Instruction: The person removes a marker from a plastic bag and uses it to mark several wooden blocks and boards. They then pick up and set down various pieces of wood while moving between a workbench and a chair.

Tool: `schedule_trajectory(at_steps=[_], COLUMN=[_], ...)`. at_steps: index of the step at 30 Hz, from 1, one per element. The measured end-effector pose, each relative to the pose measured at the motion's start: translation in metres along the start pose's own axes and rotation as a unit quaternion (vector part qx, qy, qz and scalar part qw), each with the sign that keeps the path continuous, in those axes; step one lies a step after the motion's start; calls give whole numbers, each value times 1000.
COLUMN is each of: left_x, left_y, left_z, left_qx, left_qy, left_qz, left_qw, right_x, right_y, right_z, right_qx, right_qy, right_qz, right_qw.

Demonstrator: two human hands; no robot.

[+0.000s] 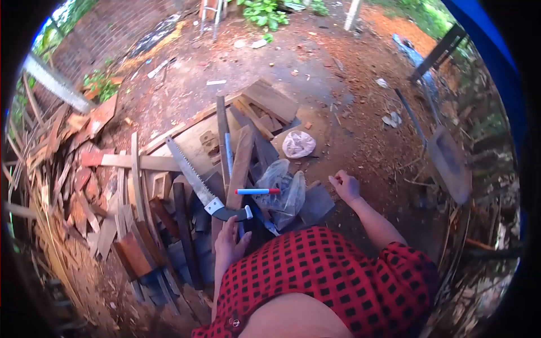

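Note:
My left hand [229,242] is just below the black handle of a hand saw [194,177], fingers apart, with nothing seen in it. The saw lies over wood pieces, its blade pointing to the upper left. Beside the handle, a blue and white marker with a red end [257,191] lies across a wooden strip [241,163]. Clear plastic bags [284,194] rest to the right of the marker. My right hand [345,186] hangs right of the bags, fingers curled; whether it holds something small cannot be made out. A pinkish crumpled bundle [298,144] sits above the bags.
Scrap wood [84,191] is heaped at the left. A long-handled shovel [449,163] stands at the right. Boards [265,101] lie ahead on the dirt ground. Farther back are a brick wall [121,28], posts [56,81] and green plants [265,14].

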State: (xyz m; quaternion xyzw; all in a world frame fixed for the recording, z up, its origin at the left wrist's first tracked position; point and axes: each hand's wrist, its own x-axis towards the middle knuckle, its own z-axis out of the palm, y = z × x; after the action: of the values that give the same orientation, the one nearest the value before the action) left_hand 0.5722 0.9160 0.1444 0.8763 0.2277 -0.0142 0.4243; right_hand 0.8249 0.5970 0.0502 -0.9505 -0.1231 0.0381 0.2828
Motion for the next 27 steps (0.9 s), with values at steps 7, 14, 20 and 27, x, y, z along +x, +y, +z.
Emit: schedule_trajectory(at_steps=[7,14,20,27], left_x=[20,22,16,-8], left_y=[21,58,107,202], left_z=[14,38,93,169], left_qx=[-29,-43,-44,1], left_qy=[-84,-153,-226,-279], left_qz=[133,180,138,263], left_qw=[987,971,963,923], right_x=[-133,-249,-251,-263], right_y=[105,170,169,235], right_z=[-41,-27,-52,-94], right_qx=[-118,-137,-30,21], right_qy=[38,-57,-175,-65], right_qz=[303,529,480,466], right_qw=[945,836,859,882])
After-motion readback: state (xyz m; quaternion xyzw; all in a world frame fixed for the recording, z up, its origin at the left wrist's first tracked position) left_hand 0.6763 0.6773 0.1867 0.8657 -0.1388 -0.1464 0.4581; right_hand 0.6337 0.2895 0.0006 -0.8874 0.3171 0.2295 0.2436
